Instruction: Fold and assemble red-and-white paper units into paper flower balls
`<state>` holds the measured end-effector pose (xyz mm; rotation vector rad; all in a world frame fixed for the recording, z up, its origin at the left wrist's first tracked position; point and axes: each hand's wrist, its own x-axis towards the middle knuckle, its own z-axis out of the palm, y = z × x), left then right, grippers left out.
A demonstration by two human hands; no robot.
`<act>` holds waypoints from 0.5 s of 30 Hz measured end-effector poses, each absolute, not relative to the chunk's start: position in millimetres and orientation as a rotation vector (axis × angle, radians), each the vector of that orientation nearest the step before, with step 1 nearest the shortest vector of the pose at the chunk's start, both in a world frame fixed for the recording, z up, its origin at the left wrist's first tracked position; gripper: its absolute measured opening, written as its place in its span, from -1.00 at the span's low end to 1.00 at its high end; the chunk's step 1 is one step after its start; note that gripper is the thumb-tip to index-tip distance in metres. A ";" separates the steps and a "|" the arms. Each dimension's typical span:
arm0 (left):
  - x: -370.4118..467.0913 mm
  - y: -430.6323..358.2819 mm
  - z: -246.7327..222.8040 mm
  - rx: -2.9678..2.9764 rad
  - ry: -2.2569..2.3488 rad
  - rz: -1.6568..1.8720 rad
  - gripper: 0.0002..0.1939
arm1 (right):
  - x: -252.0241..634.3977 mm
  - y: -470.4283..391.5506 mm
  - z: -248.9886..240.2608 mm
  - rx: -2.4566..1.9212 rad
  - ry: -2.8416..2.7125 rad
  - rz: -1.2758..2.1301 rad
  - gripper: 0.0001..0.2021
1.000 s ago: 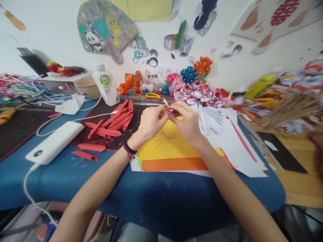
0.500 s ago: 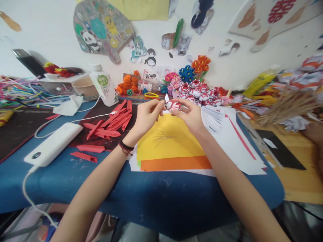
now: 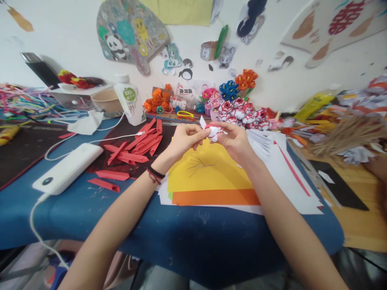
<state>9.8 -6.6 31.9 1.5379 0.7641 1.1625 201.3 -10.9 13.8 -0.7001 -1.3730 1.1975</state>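
Observation:
Between my two hands is a small red and white folded paper flower, with a white paper tip sticking up at its left. My left hand pinches the flower's left side with thumb and forefinger. On the other side my right hand is closed around it, thumb below and fingers above. Under the hands lies yellow paper on top of orange paper, with several thin wires on it. Folded red paper strips are piled to the left on a dark mat.
A white power bank with a cable lies at the left. Behind stand a white bottle and many red and white paper flowers. White sheets and a dark board are at the right. Part of another person's hand shows at the right edge.
The view has shifted slightly, so most things sit further right. My left fingers have moved onto the flower's left side, and the flower is turned with more white showing.

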 end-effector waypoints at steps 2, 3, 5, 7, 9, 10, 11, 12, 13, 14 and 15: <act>10.9 -9.0 33.5 1.523 0.766 1.170 -0.43 | 200.1 -12.2 14.8 -0.685 -1.374 1.165 -0.56; 11.8 -10.4 34.2 1.513 0.769 1.188 -0.43 | 199.3 -12.9 15.3 -0.675 -1.369 1.151 -0.57; 14.2 -13.2 35.0 1.493 0.770 1.232 -0.43 | 197.9 -14.0 15.9 -0.659 -1.360 1.130 -0.59; 16.8 -15.2 34.8 1.478 0.766 1.257 -0.43 | 196.9 -14.6 15.9 -0.662 -1.352 1.111 -0.59; 19.0 -16.3 33.7 1.467 0.768 1.267 -0.42 | 196.4 -14.7 15.4 -0.682 -1.352 1.093 -0.58; 19.9 -16.6 33.0 1.462 0.771 1.272 -0.42 | 196.2 -14.6 15.0 -0.692 -1.353 1.086 -0.57; 20.5 -16.8 32.3 1.459 0.774 1.277 -0.41 | 196.0 -14.4 14.6 -0.700 -1.353 1.081 -0.56; 20.8 -16.9 31.7 1.458 0.776 1.282 -0.41 | 195.8 -14.1 14.2 -0.704 -1.352 1.077 -0.56; 21.0 -16.8 31.2 1.458 0.778 1.288 -0.41 | 195.6 -13.8 14.0 -0.705 -1.347 1.076 -0.56; 21.0 -16.5 30.9 1.458 0.780 1.293 -0.41 | 195.6 -13.6 13.9 -0.705 -1.340 1.084 -0.56; 20.8 -16.1 30.7 1.462 0.782 1.295 -0.40 | 195.8 -13.4 14.1 -0.703 -1.332 1.102 -0.55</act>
